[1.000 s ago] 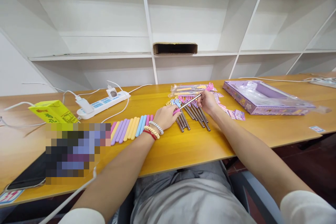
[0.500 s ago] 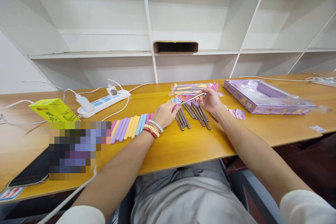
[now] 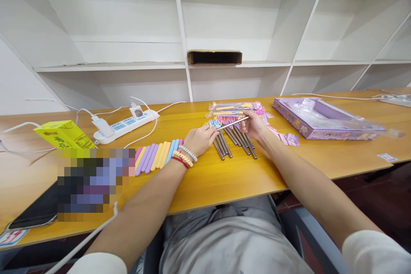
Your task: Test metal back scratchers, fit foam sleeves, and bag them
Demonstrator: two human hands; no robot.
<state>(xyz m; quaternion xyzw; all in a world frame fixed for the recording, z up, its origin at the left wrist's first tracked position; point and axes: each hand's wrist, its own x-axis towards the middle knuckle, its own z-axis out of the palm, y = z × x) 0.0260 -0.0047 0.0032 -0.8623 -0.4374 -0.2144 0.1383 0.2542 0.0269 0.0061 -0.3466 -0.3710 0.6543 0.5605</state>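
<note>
A shiny metal rod [image 3: 233,123] runs between my two hands, tilted up to the right, just above the table. My left hand [image 3: 199,140] is closed round its lower left end; what lies inside the fingers is hidden. The fingers of my right hand [image 3: 253,125] pinch the rod near its upper right end. Below and behind are several back scratchers [image 3: 245,141] with metal rods and coloured hand-shaped heads. To the left of my left hand, several pink, yellow, purple and blue handles [image 3: 156,156] lie in a row.
Bagged back scratchers [image 3: 224,107] lie at the back. An open purple box [image 3: 330,130] with clear plastic sits right. On the left are a power strip [image 3: 128,126] with cables, a yellow-green carton [image 3: 64,133] and a dark phone-like slab [image 3: 35,207]. White shelving [image 3: 128,67] stands behind.
My right hand has come slightly lower and left with the rod, which tilts less. The pink piece seen at my left fingers earlier is now hidden.
</note>
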